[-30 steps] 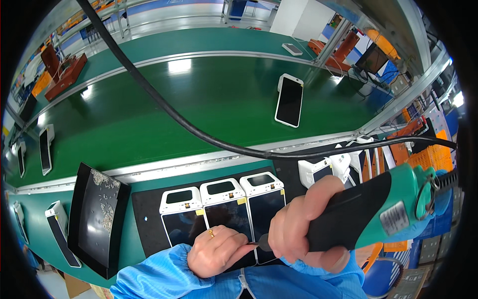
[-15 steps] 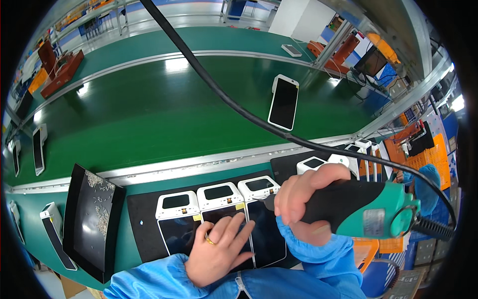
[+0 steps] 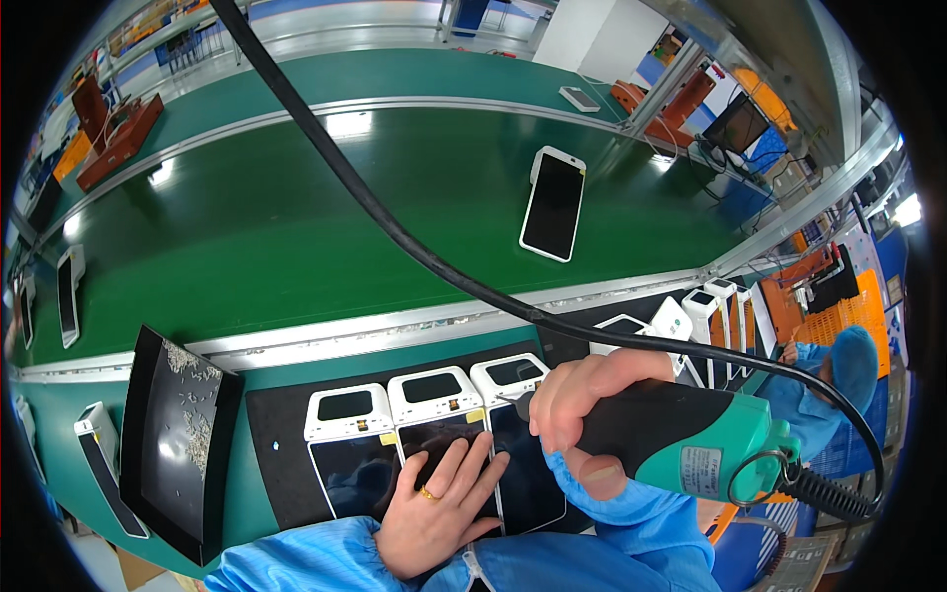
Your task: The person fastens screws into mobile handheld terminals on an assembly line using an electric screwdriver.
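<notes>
- Head view: my left hand (image 3: 434,503) lies flat, fingers spread, on the dark screen of the middle handheld device (image 3: 441,434). It presses down and grasps nothing.
- My right hand (image 3: 582,414) is wrapped tight around the black grip of the electric screwdriver (image 3: 681,444). Its green rear end points toward the right edge of the bench, and a black cable (image 3: 395,237) runs from it up across the picture.
- Three white-topped devices sit side by side on a black mat (image 3: 276,444) at the near edge of the bench: the left device (image 3: 350,449), the middle one under my palm, and the right device (image 3: 518,434) just beside my right fist.
- Since a second ago the screwdriver has swung down and flatter, with its nose now close to the top of the right device; I cannot see the bit tip behind my fingers. My left hand has slid further onto the middle screen and opened out. I judge that I am steadying the row to drive a screw.
- A black tray (image 3: 178,434) with small pale screws stands tilted at the left end of the mat.
- Beyond the metal rail, a single device (image 3: 552,202) lies on the green conveyor belt (image 3: 247,227).
- More devices stand upright near the right corner, by a co-worker in blue (image 3: 838,385).
</notes>
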A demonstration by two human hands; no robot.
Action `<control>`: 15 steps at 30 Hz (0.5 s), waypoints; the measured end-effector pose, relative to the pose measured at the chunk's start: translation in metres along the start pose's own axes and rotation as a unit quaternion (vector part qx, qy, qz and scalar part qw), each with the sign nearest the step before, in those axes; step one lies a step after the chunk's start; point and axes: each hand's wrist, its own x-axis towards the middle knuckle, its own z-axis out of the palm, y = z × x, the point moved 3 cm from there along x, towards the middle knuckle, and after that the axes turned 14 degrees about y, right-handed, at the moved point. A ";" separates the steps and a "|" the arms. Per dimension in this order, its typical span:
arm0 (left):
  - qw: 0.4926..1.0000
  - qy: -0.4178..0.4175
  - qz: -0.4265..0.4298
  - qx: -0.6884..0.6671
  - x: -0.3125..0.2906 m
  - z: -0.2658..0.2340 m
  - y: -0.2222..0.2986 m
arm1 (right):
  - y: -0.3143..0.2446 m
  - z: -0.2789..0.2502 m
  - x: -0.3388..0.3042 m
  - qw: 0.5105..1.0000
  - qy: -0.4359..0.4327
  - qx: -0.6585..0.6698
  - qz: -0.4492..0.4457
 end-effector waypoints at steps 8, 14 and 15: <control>0.999 -0.006 0.037 0.004 -0.002 0.003 -0.003 | 0.003 0.013 0.007 0.998 0.043 -0.031 0.041; 0.998 0.006 0.057 0.017 -0.005 0.003 -0.003 | 0.017 0.011 0.009 0.996 -0.004 -0.086 0.017; 0.998 0.002 0.064 0.028 -0.004 0.002 -0.004 | 0.020 0.011 0.008 0.996 -0.025 -0.085 -0.008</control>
